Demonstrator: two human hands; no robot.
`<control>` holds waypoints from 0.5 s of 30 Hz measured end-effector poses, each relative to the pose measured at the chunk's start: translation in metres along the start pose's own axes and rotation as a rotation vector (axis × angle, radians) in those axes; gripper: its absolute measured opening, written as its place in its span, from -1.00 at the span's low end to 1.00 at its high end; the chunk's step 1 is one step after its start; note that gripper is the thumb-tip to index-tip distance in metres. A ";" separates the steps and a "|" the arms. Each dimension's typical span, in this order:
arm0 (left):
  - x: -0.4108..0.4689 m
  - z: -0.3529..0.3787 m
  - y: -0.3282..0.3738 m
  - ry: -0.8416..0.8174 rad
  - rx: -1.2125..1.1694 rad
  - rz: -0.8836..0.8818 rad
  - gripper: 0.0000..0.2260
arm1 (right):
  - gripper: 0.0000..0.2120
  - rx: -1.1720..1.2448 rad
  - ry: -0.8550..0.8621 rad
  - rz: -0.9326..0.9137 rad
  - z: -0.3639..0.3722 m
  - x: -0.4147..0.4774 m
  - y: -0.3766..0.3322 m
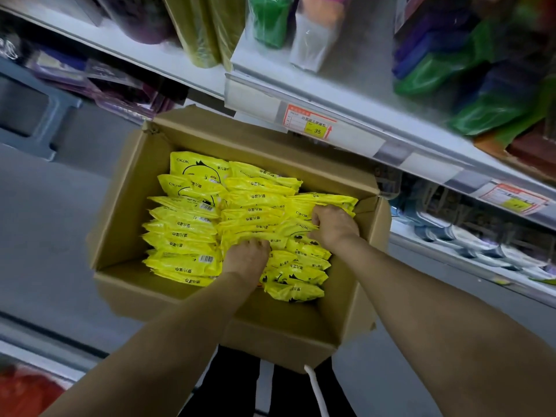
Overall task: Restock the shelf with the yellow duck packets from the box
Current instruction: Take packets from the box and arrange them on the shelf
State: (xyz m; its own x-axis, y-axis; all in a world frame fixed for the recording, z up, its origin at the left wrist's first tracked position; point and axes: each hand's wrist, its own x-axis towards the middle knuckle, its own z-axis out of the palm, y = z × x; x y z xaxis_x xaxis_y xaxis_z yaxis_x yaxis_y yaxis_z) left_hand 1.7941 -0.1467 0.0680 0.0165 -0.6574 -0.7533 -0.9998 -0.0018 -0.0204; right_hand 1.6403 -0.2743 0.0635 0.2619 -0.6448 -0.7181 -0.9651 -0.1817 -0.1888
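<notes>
An open cardboard box (126, 206) sits on the floor below me, packed with several yellow duck packets (186, 233) standing in rows. Both of my hands are down inside the box. My left hand (246, 257) digs its curled fingers into the middle row of packets. My right hand (332, 225) grips the tops of packets in the right-hand row, fingers curled over them. The shelf (346, 115) with a price tag runs above and to the right of the box.
Green, purple and clear packaged goods fill the upper shelf (270, 22). A lower shelf (469, 251) on the right holds pale packets. A grey stool (33, 115) stands to the left on the grey floor. A white cord (316, 392) hangs near my legs.
</notes>
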 end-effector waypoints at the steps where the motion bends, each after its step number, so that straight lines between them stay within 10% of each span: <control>1: -0.002 -0.002 -0.002 -0.016 -0.062 -0.019 -0.57 | -0.75 0.025 -0.010 0.006 -0.002 -0.003 0.000; 15: -0.073 -0.109 -0.089 0.032 -0.883 -0.121 -0.23 | -0.73 0.019 0.222 0.062 -0.071 -0.099 -0.016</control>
State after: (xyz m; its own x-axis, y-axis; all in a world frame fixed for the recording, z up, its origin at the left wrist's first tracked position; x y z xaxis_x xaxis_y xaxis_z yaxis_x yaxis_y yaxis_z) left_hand 1.8807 -0.1807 0.1966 0.1359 -0.6357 -0.7598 -0.6358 -0.6442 0.4252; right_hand 1.6305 -0.2604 0.1855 0.1951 -0.8023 -0.5642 -0.9789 -0.1234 -0.1630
